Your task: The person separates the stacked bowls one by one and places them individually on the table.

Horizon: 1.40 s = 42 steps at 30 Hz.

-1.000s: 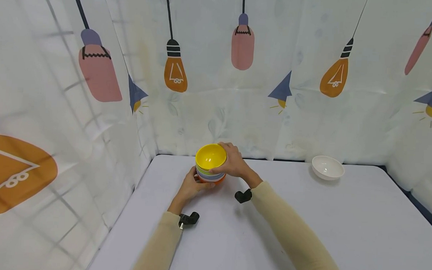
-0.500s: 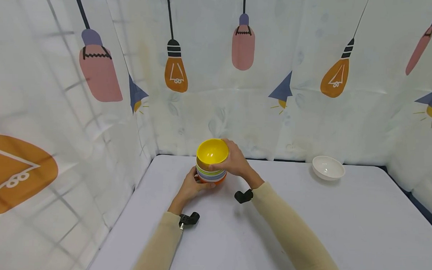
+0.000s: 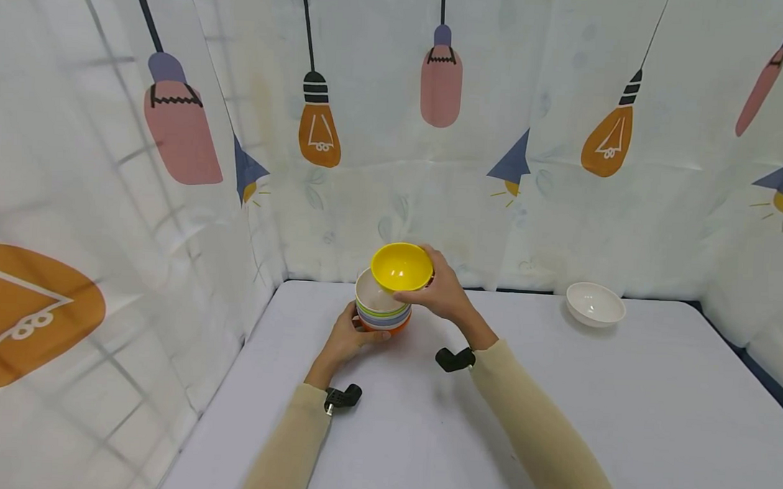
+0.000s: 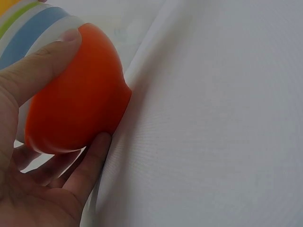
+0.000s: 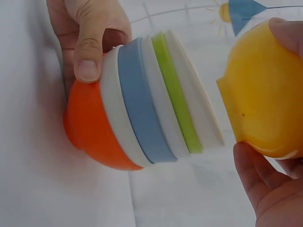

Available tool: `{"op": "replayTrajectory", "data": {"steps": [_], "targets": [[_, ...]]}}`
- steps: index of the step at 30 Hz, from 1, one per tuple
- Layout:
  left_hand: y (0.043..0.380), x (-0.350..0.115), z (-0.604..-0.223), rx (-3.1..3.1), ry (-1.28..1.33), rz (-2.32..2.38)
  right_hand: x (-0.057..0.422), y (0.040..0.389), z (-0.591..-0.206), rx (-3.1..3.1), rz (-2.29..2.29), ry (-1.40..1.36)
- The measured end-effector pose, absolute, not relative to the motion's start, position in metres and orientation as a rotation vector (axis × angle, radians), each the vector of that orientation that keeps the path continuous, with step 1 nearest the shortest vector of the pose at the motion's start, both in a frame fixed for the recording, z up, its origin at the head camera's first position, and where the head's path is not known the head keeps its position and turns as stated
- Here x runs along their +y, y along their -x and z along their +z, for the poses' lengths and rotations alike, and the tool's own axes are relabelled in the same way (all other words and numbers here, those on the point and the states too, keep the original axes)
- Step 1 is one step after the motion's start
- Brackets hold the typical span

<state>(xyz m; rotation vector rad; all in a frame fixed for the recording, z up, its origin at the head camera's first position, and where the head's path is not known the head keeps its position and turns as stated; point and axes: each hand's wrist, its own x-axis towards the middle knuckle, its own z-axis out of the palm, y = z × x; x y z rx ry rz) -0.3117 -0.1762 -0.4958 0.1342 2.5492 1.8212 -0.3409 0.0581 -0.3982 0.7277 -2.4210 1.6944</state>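
Yellow bowl [image 3: 401, 265] hangs in the air just above the stack [image 3: 382, 317] and to its right, its foot clear of the top rim in the right wrist view. The right hand [image 3: 443, 293] pinches it from the side, thumb on the near wall and fingers on the far one. Parting it from the stack looks like the step in hand; a steady path up and sideways, with the mouth level, should keep the foot from catching the pale top bowl [image 5: 196, 92].

Below, the left hand [image 3: 346, 338] grips the orange bowl [image 4: 80, 101] at the bottom of the stack, thumb near its rim and fingers round the underside by the foot. That low hold seems right: it braces the whole nest on the counter [image 3: 392, 424] and leaves the upper rims free. Firm but light pressure should serve, since a hard push could tip the stack, which appears to stand upright.

Farther out, the white bowl [image 3: 594, 304] sits alone near the counter's back edge, well to the right, with bare counter between, so the right hand has room to swing that way.
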Motion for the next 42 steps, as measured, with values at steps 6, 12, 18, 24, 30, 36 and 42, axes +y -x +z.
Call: {"op": "replayTrajectory", "data": {"steps": [6, 12, 18, 24, 30, 36, 42], "targets": [[0.312, -0.177, -0.497, 2.542, -0.134, 1.826, 0.076, 0.334, -0.400, -2.401, 1.712, -0.674], [0.313, -0.177, -0.498, 2.539, -0.154, 1.833, 0.096, 0.330, -0.408, -2.358, 1.719, -0.643], [0.314, -0.175, -0.500, 2.548, -0.143, 1.828, 0.119, 0.326, -0.420, -2.383, 1.721, -0.548], [0.314, -0.175, -0.499, 2.551, -0.144, 1.823, 0.138, 0.322, -0.433, -2.412, 1.719, -0.442], [0.314, -0.175, -0.495, 2.536, -0.165, 1.838, 0.150, 0.326, -0.445, -2.403, 1.733, -0.424], [0.314, -0.176, -0.497, 2.536, -0.164, 1.831, 0.165, 0.326, -0.452, -2.434, 1.732, -0.359], [0.312, -0.176, -0.495, 2.544, -0.159, 1.827, 0.183, 0.327, -0.457, -2.473, 1.696, -0.272]]}}
